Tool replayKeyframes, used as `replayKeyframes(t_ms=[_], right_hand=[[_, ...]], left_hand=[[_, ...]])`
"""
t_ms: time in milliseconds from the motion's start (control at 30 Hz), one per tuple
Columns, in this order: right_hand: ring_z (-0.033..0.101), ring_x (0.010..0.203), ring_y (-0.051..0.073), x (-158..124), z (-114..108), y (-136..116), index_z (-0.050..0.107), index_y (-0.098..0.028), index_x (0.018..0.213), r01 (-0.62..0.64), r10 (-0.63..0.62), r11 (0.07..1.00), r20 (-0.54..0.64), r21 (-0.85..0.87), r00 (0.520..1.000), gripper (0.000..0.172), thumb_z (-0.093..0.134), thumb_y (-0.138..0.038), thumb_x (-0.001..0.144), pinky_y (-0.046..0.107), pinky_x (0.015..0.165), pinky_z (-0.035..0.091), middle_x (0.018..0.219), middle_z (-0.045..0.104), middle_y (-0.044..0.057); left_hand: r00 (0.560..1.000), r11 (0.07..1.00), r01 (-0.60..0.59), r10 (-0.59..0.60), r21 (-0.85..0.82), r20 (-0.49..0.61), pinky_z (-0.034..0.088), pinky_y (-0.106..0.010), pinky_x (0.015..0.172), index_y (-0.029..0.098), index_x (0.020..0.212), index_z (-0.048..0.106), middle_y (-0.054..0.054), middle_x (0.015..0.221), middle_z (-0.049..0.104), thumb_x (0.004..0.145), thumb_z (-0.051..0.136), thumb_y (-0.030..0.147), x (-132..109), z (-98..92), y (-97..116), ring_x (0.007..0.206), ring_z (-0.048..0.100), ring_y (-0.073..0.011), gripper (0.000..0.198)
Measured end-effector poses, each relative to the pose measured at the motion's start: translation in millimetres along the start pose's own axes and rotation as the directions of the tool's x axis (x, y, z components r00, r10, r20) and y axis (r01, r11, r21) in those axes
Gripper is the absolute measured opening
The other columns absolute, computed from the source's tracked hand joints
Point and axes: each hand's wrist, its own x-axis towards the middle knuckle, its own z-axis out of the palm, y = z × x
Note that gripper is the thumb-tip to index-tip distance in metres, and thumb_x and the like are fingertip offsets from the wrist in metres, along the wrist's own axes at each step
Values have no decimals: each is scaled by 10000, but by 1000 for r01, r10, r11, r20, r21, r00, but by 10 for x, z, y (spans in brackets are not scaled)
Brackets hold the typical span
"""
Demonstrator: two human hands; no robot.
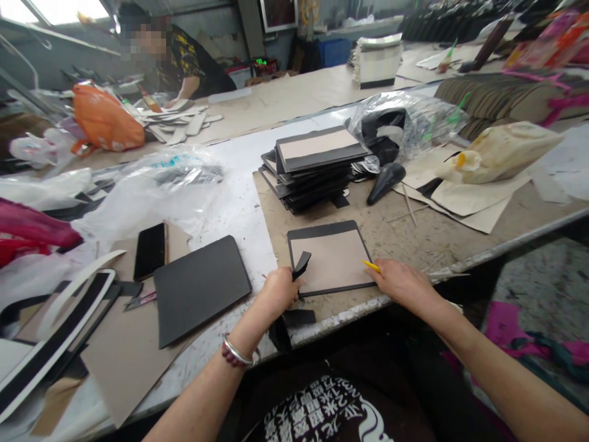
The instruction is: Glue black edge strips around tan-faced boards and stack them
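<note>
Pinched in the left grip (278,290), a black strip (301,265) sticks up at the left edge of the tan panel (331,255) lying flat on the worktop (400,233). The right grip (400,283) closes on a yellow tool (370,266), only its tip showing.

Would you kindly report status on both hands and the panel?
Left hand pinches black strip at panel. Right hand holds yellow tool at its right edge. Panel stack behind, apart.

White Chinese characters on black shirt (322,412), seen upside down, not readable, nothing else legible
</note>
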Motion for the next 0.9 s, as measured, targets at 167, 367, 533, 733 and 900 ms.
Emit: replayKeyframes(t_ms=[167,367,533,733,900], right_hand=[[622,911,320,-1,7,12,625,-136,959,26,-26,1000,-4,15,1000,342,354,-336,897,402,746,451,936,668,166],[621,925,308,-1,3,14,632,-140,965,35,-34,999,-25,33,999,334,362,-322,890,381,748,459,953,669,169],[624,920,311,5,11,14,635,-143,958,33,-32,999,-26,27,999,330,367,-322,886,379,739,465,940,671,170],[619,927,323,16,23,12,631,-130,973,25,-25,1000,-17,9,1000,350,360,-333,889,407,753,459,932,664,187],[612,943,317,10,13,2,626,-129,980,10,-10,1000,-9,7,1000,344,366,-334,888,397,761,455,940,662,184]], left_hand=[[999,991,-16,22,136,-46,444,-237,548,122,831,607,-85,626,654,821,528,210,-42,-6,50,576,622,-176,119],[992,940,-79,106,332,-67,477,-318,658,93,902,600,-199,860,669,830,486,168,-99,6,89,810,651,-277,154],[984,869,-136,174,475,-37,488,-338,691,91,951,583,-186,875,670,787,401,12,-183,7,142,830,653,-274,257],[957,776,-201,287,597,-51,500,-350,683,113,941,560,-136,833,653,804,360,3,-264,50,132,812,642,-256,266],[892,668,-300,450,681,-49,489,-373,712,138,966,534,-117,913,584,854,327,41,-312,85,74,880,581,-259,255]])
